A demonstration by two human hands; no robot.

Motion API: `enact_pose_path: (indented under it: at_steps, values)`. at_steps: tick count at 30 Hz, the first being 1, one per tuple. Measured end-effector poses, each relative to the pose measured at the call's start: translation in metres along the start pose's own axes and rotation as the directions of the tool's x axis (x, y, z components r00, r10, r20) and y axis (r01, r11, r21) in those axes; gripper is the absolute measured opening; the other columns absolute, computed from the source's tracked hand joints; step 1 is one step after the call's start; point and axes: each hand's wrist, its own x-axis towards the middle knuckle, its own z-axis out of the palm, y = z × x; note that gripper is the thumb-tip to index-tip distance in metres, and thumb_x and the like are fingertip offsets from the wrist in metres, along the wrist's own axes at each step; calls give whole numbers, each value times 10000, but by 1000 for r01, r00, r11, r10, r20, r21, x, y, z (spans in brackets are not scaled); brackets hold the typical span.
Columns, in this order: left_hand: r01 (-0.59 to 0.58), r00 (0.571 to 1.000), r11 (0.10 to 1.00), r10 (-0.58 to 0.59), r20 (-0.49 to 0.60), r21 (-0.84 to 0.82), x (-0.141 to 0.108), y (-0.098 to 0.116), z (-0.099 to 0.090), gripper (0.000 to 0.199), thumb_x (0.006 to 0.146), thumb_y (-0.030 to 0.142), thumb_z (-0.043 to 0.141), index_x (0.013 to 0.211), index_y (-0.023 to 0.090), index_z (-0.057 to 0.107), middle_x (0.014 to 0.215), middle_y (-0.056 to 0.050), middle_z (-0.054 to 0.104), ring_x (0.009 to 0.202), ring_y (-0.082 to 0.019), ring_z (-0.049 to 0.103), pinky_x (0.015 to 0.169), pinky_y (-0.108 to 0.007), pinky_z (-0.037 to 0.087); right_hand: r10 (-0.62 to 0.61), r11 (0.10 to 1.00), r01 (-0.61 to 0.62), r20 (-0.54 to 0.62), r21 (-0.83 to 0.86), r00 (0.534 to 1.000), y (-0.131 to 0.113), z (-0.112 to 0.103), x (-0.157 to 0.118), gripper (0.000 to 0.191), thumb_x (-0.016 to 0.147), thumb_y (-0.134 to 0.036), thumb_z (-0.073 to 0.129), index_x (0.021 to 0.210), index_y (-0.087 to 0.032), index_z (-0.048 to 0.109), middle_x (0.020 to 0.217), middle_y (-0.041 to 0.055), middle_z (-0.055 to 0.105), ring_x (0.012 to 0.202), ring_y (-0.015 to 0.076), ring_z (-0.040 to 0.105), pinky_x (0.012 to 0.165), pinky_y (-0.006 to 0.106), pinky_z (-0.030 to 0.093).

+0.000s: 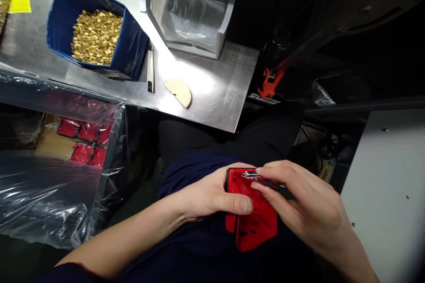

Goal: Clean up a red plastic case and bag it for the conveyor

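My left hand [219, 199] grips a red plastic housing with a black edge [257, 225], its thumb pressed across the inner face. The part is held tilted above my lap. Between the thumb and fingers of my right hand [299, 199] is a small shiny metal tool [251, 175], somewhat like a nail clipper. Its silver end lies at the top edge of the red housing, by the black rim. The fingers hide most of the tool, and whether its tip bites on the plastic I cannot tell.
On the metal table [219, 93] stand a blue bin [134, 48] of small brass-coloured pieces and a grey plastic-lined bin [195, 48]. A utility knife [150, 70] and a beige half-disc [179, 92] lie near its edge. At left, a plastic-lined crate [113, 154] holds several red parts [81, 152].
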Motion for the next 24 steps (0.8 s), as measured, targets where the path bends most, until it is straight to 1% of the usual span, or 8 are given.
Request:
enact_pose_path:
  at_steps: [1,3,6,9,13,18,21,24]
  values:
    - [-5,1000,1000,5,11,-6,0,0,0,656,772,470,889,1300,179,630,1196,-118,685,1075,-235,671,996,-349,480,7,1000,-7,4,-9,1000,-1,1,0,153,960,-110,679,1088,-186,644,953,9,702,858,129,661,813,255,537]
    - [-28,1000,999,28,10,-16,-1,-3,1,664,767,444,901,1305,183,612,1224,-117,674,1092,-231,666,992,-342,476,73,997,-73,-23,-32,997,-6,2,-1,109,955,-163,701,1046,-201,653,860,-19,690,758,112,648,727,239,525]
    - [-67,994,998,66,-90,-5,-5,-9,3,843,683,376,967,1384,224,524,1266,-119,665,1126,-254,668,984,-364,488,215,976,-217,-73,-21,974,-18,6,-5,69,951,-246,713,989,-235,657,711,-74,646,547,71,578,565,195,496]
    - [-90,982,996,87,-165,-12,-9,-13,4,1017,622,231,1000,1454,285,418,1320,-110,648,1111,-243,688,972,-367,508,315,949,-313,-62,44,947,-28,13,-8,69,945,-303,712,957,-265,656,607,-115,600,429,49,533,459,143,471]
    - [-111,978,993,104,-179,-27,-9,-13,6,997,625,86,966,1434,284,417,1259,-77,672,1125,-218,689,985,-346,520,410,906,-402,-39,129,911,-35,25,-11,70,919,-326,726,937,-287,670,663,-118,685,477,49,626,455,97,492]
    - [-101,977,995,101,-190,8,-9,-9,8,976,630,33,939,1427,267,428,1362,-106,635,1095,-187,687,990,-332,515,546,823,-532,-20,199,837,-36,32,-12,60,901,-336,728,917,-299,684,706,-113,724,536,66,678,467,102,508]
    - [-89,976,996,93,-198,28,-10,-9,9,994,620,59,956,1435,266,425,1375,-115,631,1085,-195,688,972,-335,517,558,811,-545,-2,213,830,-35,32,-11,59,904,-340,736,932,-311,692,701,-125,720,539,56,669,505,97,516]
    - [-70,974,996,80,-212,55,-10,-8,8,1024,604,143,995,1442,279,422,1370,-115,632,1090,-219,690,961,-352,518,551,809,-540,19,232,834,-34,31,-11,38,931,-338,720,930,-311,694,695,-131,719,534,47,661,527,100,513]
